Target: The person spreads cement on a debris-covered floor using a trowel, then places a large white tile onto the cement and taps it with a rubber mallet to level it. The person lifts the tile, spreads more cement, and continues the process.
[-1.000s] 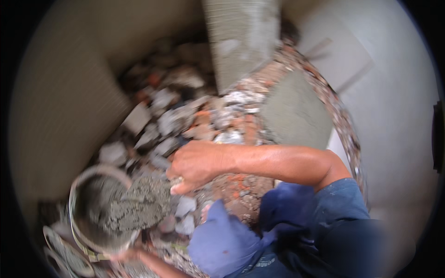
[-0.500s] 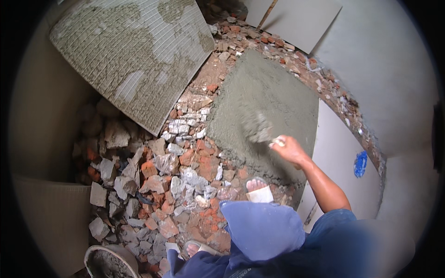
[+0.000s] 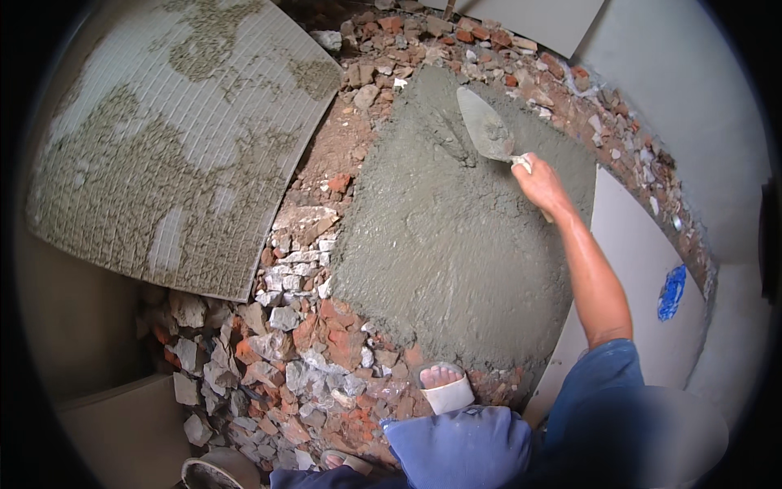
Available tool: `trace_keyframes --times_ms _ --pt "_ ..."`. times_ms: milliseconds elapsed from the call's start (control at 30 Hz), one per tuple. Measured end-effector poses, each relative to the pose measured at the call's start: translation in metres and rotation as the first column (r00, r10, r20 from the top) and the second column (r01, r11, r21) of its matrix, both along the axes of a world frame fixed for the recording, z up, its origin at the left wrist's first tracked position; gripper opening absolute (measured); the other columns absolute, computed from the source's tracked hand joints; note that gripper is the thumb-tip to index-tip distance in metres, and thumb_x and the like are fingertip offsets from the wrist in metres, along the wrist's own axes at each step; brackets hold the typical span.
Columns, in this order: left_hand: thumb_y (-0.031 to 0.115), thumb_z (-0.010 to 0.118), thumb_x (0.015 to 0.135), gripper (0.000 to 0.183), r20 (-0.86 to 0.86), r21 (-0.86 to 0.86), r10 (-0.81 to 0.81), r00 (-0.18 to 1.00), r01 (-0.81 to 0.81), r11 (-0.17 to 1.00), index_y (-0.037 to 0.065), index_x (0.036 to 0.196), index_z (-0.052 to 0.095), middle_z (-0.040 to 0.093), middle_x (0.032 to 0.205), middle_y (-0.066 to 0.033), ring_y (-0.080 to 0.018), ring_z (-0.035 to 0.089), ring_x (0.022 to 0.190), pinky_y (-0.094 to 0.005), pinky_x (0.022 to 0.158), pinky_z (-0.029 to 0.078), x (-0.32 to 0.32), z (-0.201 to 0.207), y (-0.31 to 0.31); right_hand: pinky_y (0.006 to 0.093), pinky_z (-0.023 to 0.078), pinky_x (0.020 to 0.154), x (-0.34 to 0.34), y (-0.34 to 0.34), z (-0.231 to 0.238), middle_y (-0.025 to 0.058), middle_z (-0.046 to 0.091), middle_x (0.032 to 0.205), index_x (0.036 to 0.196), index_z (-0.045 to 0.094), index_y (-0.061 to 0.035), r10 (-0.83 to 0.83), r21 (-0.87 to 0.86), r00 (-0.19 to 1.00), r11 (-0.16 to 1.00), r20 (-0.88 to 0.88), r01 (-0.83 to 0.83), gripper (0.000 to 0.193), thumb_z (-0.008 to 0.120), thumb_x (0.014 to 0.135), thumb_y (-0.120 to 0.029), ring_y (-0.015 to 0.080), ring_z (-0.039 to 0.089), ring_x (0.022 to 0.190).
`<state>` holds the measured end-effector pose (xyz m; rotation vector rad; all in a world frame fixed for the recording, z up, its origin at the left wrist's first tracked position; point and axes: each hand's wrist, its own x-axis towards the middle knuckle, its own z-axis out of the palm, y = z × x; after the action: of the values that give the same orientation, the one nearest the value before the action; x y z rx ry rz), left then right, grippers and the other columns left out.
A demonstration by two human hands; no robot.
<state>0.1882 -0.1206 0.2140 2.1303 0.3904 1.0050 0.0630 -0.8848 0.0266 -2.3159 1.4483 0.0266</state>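
My right hand (image 3: 538, 183) is closed round the handle of a pointed trowel (image 3: 482, 122). The trowel's blade points up and to the left, with some wet mortar smeared on it. Beneath it spreads a thick grey bed of wet mortar (image 3: 440, 253), lumpy at its edges and streaked on top. Blade and hand are over its far right part; whether the blade touches the mortar I cannot tell. My left hand is out of the picture.
A large tile (image 3: 187, 138) with mortar patches on its ribbed back leans at the left. Broken bricks and rubble (image 3: 277, 375) cover the ground by my feet. A mortar bucket (image 3: 220, 469) stands lower left. A pale slab (image 3: 635, 244) with a blue mark (image 3: 671, 293) borders the mortar's right.
My right hand has carried the trowel from the mortar's middle away toward its far side. The blade, blurred before, now shows clearly. The whole view has shifted slightly.
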Motion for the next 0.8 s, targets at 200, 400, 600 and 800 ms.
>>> trace_keyframes --times_ms 200,400,600,800 --pt "0.027 0.065 0.092 0.074 -0.339 0.541 -0.171 0.925 0.341 0.769 -0.001 0.147 0.024 0.036 0.144 -0.0253 -0.0351 0.042 0.131 -0.0462 0.104 0.040 0.010 -0.024 -0.101 0.0506 0.049 0.075 0.015 -0.048 -0.007 0.0240 0.067 0.092 0.103 0.058 -0.0038 0.341 -0.029 0.907 0.933 -0.245 -0.359 0.047 0.048 0.093 -0.048 0.0417 0.065 0.087" --pt "0.049 0.061 0.090 0.077 -0.666 0.598 0.297 0.684 0.252 0.761 0.004 0.145 0.032 0.040 0.143 -0.0262 -0.0407 0.045 0.127 -0.0471 0.104 0.040 0.017 -0.030 -0.100 0.0496 0.053 0.077 0.070 -0.087 -0.039 0.0185 0.069 0.095 0.110 0.058 -0.0063 0.355 -0.171 0.830 0.871 -0.429 -0.461 0.046 0.047 0.095 -0.048 0.0369 0.066 0.089" --pt "0.051 0.059 0.090 0.073 -0.704 0.591 0.244 0.667 0.359 0.722 0.008 0.144 0.038 0.044 0.141 -0.0236 -0.0404 0.047 0.125 -0.0473 0.105 0.039 0.015 -0.028 -0.103 0.0457 0.051 0.083 0.092 -0.091 -0.038 0.0220 0.067 0.091 0.112 0.057 -0.0014 0.069 0.077 0.950 0.996 -0.305 -0.048 0.047 0.044 0.098 -0.044 0.0329 0.067 0.087" --pt "0.051 0.053 0.093 0.065 -0.763 0.565 0.224 0.606 0.458 0.686 0.012 0.143 0.042 0.048 0.138 -0.0226 -0.0405 0.049 0.123 -0.0477 0.102 0.040 0.018 -0.031 -0.106 0.0437 0.052 0.075 0.127 -0.049 -0.041 0.0205 0.065 0.080 0.099 0.063 0.0026 0.073 0.396 0.992 0.918 -0.107 -0.025 0.049 0.043 0.098 -0.042 0.0223 0.066 0.070"
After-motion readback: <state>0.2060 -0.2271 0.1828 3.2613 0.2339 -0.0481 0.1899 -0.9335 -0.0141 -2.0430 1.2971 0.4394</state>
